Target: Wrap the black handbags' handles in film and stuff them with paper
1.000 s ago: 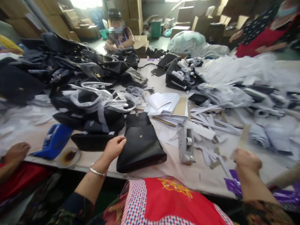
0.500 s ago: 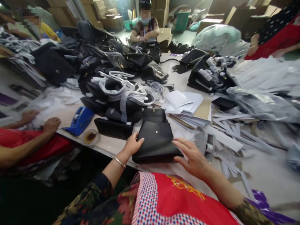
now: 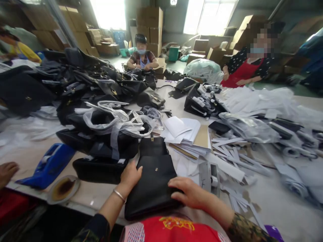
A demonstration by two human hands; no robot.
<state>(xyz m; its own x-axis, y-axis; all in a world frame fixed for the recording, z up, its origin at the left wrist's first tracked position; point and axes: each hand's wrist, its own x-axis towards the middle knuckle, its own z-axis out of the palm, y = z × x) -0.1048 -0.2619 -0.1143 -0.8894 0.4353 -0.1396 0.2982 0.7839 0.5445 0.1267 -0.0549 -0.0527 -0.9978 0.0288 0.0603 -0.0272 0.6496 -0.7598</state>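
A black handbag lies flat at the table's front edge, its flap folded out away from me and a small round metal stud on its front. My left hand grips its left edge, thumb on top and the other fingers partly hidden at the side. On the right edge rests my right hand, fingers stretched out and thumb apart, touching the leather without grasping it. Left of the bag stands another black bag, close to my left wrist. A grey tape dispenser sits just beyond my right hand.
At left are a blue tape dispenser, a round dish with a brown stain and a co-worker's hand. White papers and paper strips lie ahead and right. Black bags pile up behind. Two people work across the table.
My view has tilted up, showing more of the room. My right hand has come down onto the bag's right edge, its fingers less spread. My left hand stays at the left edge.
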